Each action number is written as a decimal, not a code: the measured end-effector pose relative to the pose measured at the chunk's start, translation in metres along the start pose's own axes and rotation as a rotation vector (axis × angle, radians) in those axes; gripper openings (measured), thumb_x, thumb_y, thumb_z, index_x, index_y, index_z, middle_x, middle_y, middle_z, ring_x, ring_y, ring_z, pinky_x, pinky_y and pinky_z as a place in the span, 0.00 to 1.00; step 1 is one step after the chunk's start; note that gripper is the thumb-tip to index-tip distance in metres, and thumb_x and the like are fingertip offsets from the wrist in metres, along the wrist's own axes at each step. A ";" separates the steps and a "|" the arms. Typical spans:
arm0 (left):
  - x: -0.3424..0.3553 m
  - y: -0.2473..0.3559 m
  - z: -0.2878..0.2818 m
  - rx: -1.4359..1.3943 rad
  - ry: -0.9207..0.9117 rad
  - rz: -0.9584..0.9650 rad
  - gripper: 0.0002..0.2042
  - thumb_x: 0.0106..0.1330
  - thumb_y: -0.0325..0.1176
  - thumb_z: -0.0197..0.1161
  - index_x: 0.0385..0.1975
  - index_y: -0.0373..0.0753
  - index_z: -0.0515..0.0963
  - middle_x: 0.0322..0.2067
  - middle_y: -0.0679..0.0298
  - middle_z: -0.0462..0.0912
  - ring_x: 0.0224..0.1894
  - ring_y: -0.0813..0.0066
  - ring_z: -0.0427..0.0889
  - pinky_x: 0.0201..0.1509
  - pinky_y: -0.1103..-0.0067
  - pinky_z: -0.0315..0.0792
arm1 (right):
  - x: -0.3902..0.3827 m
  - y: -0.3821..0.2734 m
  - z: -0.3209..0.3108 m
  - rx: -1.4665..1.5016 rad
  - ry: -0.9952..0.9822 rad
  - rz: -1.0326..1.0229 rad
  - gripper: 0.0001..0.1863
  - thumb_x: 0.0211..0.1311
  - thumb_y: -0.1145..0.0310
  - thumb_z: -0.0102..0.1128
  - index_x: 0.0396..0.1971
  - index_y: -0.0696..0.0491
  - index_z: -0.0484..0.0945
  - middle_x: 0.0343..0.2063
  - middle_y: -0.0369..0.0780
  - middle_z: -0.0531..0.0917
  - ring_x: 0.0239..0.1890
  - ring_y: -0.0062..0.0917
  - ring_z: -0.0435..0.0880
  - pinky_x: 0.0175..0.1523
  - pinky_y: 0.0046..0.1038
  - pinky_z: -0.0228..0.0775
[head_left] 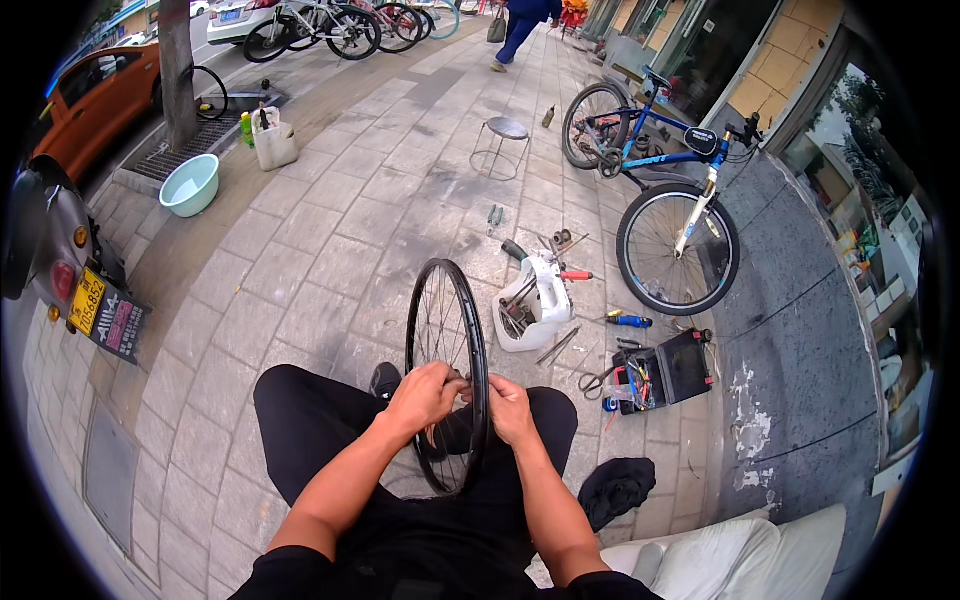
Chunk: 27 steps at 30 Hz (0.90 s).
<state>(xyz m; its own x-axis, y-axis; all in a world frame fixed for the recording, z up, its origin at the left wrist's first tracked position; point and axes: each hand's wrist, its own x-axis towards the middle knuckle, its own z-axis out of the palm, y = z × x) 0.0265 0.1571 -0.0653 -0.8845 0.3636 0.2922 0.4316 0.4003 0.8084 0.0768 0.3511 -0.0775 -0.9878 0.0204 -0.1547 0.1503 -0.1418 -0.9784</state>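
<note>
A bicycle wheel [474,330] with a black rim, thin spokes and no tyre stands upright between my knees, its lower edge against my dark clothes. My left hand [425,396] reaches in at its left side, fingers pinched together by the spokes near the rim; what they pinch is too small to tell. From the right, my right hand [510,410] grips the rim at about the same height, with its fingertips partly hidden behind the rim.
A cut-open white jug [546,318] of tools stands ahead, with loose tools around it. An open black toolbox [678,372] and scissors [597,384] lie to the right. Beyond are a blue bicycle [650,150], a stool [507,129] and a pale basin [190,186]. A person walks far ahead.
</note>
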 end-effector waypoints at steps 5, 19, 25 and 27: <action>0.001 0.003 0.001 -0.058 0.009 -0.073 0.09 0.65 0.31 0.72 0.33 0.33 0.82 0.34 0.50 0.86 0.40 0.46 0.87 0.44 0.61 0.81 | 0.006 -0.002 -0.002 -0.265 0.013 -0.124 0.13 0.82 0.68 0.55 0.51 0.61 0.83 0.36 0.37 0.89 0.38 0.17 0.86 0.44 0.23 0.79; 0.021 -0.023 -0.033 -0.352 -0.272 -0.271 0.10 0.78 0.33 0.62 0.45 0.32 0.85 0.32 0.68 0.85 0.36 0.83 0.79 0.40 0.77 0.76 | 0.033 -0.008 0.023 -0.494 0.134 -0.251 0.11 0.80 0.69 0.52 0.41 0.61 0.81 0.31 0.42 0.89 0.33 0.20 0.86 0.40 0.27 0.79; 0.031 -0.027 -0.035 -0.425 -0.293 -0.328 0.09 0.75 0.32 0.65 0.38 0.31 0.86 0.26 0.71 0.82 0.31 0.85 0.76 0.37 0.78 0.74 | 0.031 -0.030 0.034 -0.612 0.175 -0.242 0.10 0.76 0.68 0.56 0.40 0.60 0.79 0.32 0.54 0.87 0.38 0.44 0.89 0.44 0.38 0.79; 0.031 -0.032 -0.037 -0.447 -0.313 -0.347 0.10 0.75 0.32 0.66 0.40 0.30 0.87 0.26 0.71 0.83 0.31 0.84 0.77 0.37 0.78 0.75 | 0.029 -0.039 0.039 -0.670 0.183 -0.256 0.11 0.75 0.66 0.57 0.40 0.60 0.78 0.33 0.58 0.86 0.41 0.54 0.87 0.45 0.44 0.78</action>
<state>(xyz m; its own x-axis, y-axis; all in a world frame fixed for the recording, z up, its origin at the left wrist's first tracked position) -0.0211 0.1248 -0.0632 -0.8365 0.5315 -0.1329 -0.0456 0.1742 0.9837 0.0406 0.3188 -0.0383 -0.9813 0.1450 0.1266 -0.0327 0.5226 -0.8520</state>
